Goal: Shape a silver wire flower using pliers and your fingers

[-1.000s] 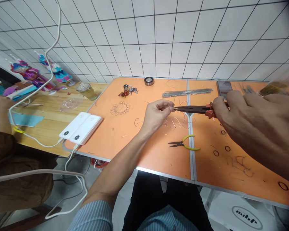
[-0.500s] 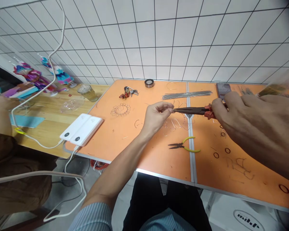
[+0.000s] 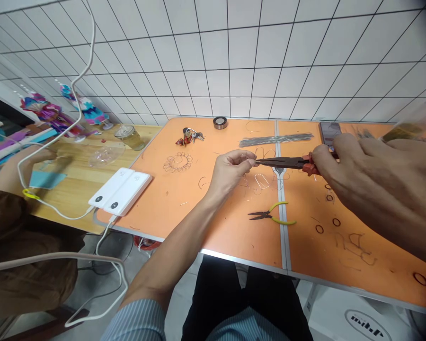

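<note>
My right hand [image 3: 362,175] is wrapped round the red handles of long-nosed pliers [image 3: 284,163], whose dark jaws point left. At the jaw tips, my left hand [image 3: 232,173] pinches a thin bent wire [image 3: 261,181], and its loops hang below the pliers over the orange table [image 3: 213,227]. Yellow-handled pliers [image 3: 270,214] lie nearer the front edge. Behind the hands is a bundle of straight wires [image 3: 276,139]. A ring of looped wire [image 3: 178,162] lies to the left of my left hand.
A roll of tape [image 3: 220,123], keys [image 3: 190,136] and a white power bank [image 3: 120,191] with cables lie on the table. A glass jar [image 3: 129,137] stands on the wooden table. Another person's arm [image 3: 17,173] reaches in at the left.
The wire loops below the pliers have shifted and turned. Both my hands stay almost in place. The other person's hand at the left has moved right, over the blue sheet.
</note>
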Demonstrator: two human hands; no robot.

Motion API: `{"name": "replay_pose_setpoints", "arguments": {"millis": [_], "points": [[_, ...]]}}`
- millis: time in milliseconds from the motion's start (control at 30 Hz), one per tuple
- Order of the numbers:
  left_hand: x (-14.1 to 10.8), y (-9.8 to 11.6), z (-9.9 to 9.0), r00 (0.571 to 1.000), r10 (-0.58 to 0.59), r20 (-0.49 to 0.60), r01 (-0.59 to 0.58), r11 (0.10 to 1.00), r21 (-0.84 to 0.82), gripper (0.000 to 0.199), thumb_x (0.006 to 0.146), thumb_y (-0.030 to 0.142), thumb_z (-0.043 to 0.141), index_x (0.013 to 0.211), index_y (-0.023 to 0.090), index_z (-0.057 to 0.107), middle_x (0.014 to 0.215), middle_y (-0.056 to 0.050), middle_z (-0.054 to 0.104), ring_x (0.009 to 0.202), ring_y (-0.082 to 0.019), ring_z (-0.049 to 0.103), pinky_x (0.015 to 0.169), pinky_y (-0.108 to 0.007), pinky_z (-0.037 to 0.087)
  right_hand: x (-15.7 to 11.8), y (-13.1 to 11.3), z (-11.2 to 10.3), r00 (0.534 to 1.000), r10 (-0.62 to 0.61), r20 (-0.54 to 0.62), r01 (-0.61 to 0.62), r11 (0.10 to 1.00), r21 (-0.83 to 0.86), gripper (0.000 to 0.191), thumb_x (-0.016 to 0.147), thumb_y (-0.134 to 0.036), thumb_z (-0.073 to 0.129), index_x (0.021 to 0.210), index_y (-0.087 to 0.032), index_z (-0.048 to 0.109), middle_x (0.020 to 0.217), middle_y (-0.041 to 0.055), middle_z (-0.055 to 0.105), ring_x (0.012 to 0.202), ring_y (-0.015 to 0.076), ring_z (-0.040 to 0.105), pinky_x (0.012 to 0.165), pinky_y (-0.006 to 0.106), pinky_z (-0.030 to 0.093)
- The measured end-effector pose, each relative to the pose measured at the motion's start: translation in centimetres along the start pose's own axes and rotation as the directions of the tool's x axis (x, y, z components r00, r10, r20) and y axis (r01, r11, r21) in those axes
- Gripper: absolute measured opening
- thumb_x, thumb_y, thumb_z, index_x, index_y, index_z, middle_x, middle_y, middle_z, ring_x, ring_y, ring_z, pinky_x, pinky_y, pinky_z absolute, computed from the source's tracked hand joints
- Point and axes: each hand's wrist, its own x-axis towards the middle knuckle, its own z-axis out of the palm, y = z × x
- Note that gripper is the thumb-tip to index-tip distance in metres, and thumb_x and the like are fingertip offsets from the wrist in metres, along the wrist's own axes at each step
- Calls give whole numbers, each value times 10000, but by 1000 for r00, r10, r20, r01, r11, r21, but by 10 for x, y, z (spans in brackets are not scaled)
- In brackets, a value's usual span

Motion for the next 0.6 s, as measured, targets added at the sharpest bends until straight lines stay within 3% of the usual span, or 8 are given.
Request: {"name": "replay_pose_setpoints", "arguments": {"millis": [67, 133, 233, 467, 600], "points": [[0, 0, 0, 1000, -24, 10, 24, 1000, -13, 183, 690, 315, 938, 826, 215, 868, 771, -13, 810, 635, -98, 586, 621, -248, 461, 2, -1, -3, 990, -44, 131, 67, 982, -178, 399, 1220, -260, 361, 971, -211, 670, 808, 57, 533, 698, 271, 508, 630, 394, 257], [1, -1, -1, 999, -45, 17, 46, 999, -22, 192, 685, 315, 936, 829, 212, 862, 765, -9, 802, 631, -95, 581, 626, -248, 465, 3, -2, -5, 981, -49, 188, 97, 962, -255, 361, 1216, -246, 383, 1002, -201, 670, 858, 66, 567, 706, 264, 534, 628, 385, 259], [2, -2, -1, 997, -74, 30, 75, 997, -36, 200, 680, 302, 936, 837, 206, 857, 760, -6, 794, 622, -88, 573, 622, -246, 462, 3, -1, -6, 983, -54, 177, 102, 958, -269, 337, 1217, -246, 397, 1027, -194, 671, 902, 77, 597, 719, 261, 563, 627, 377, 260], [3, -2, -1, 998, -62, 23, 63, 996, -63, 221, 656, 314, 958, 822, 198, 868, 756, -11, 801, 623, -85, 583, 624, -246, 453, 0, 1, -1, 988, -94, 120, 128, 939, -318, 351, 1214, -238, 411, 902, -229, 571, 802, 33, 510, 635, 234, 539, 585, 352, 240], [3, -1, -1, 999, -38, 10, 38, 997, -67, 204, 661, 313, 954, 810, 196, 879, 753, -20, 801, 629, -86, 585, 629, -247, 458, 3, 0, -6, 982, -58, 180, 106, 956, -272, 399, 1213, -180, 326, 911, -218, 584, 741, -10, 407, 621, 242, 573, 580, 351, 245]]}}
